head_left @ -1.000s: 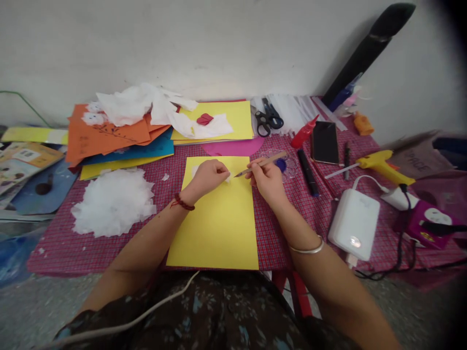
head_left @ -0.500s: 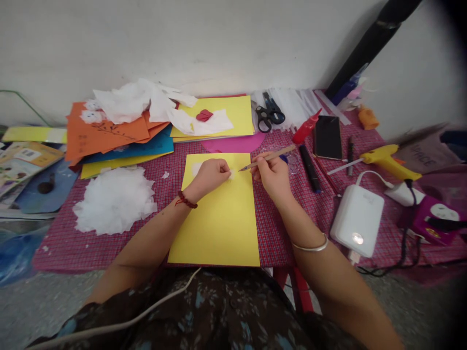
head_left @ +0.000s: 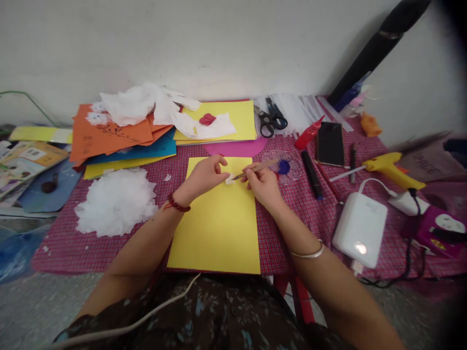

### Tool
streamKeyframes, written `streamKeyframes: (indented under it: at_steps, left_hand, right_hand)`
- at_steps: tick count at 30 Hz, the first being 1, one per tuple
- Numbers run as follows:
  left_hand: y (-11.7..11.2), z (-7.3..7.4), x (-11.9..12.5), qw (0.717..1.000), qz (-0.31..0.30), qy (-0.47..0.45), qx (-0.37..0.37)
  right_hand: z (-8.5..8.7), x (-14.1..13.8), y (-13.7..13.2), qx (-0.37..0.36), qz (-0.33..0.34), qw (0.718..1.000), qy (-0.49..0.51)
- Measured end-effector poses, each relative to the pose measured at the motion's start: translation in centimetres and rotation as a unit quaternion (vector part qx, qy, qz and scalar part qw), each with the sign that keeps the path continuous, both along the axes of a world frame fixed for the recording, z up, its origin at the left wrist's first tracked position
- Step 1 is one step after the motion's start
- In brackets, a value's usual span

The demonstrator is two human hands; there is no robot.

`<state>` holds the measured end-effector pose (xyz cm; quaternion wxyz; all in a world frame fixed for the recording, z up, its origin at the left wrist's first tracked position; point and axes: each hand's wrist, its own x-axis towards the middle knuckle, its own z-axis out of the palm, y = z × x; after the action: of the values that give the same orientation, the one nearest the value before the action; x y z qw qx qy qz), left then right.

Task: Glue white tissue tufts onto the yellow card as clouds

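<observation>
Both hands meet over the yellow sheet (head_left: pixel 219 228): left hand (head_left: pixel 203 176) apparently pinches a white scrap (head_left: pixel 229 179); right hand (head_left: pixel 262 182) grips a wooden stick (head_left: pixel 255 169).

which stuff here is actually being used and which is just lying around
In use: left hand, right hand, wooden stick, small white piece, yellow sheet.
Lying about: scissors, glue gun, phone, white tissue pile, orange paper, red bottle.

Both forearms reached in from the near side and converged. The left hand (head_left: pixel 206 174) was curled, its fingertips pinched together, and the right hand (head_left: pixel 261 183) sat just beside it, fingers closed in a writing grip.
</observation>
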<state>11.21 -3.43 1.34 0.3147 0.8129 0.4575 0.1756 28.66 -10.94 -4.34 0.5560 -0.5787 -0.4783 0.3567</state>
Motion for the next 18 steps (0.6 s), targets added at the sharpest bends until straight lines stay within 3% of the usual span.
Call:
streamKeyframes:
  at_steps: [4,8,13,18]
  left_hand:
    - [-0.3,0.2,-2.8,0.999,0.010,-0.036,0.016]
    - [-2.1,-1.8,-4.5,0.996,-0.020,0.008,0.085]
    - [-4.2,-4.4,-4.4,0.973,-0.103,0.065,0.194]
    - [-4.0,-4.5,-3.9,0.966,-0.108,0.093,0.216]
  right_hand:
    - [-0.6,-0.1,0.1,-0.008,0.010,1.000,-0.015]
    - [-0.9,-0.2,0.2,-0.006,0.004,1.000,-0.026]
    - [-0.3,-0.4,0.3,-0.020,0.023,1.000,-0.004]
    - [0.7,-0.7,0.3,-0.040,0.029,0.998,0.027]
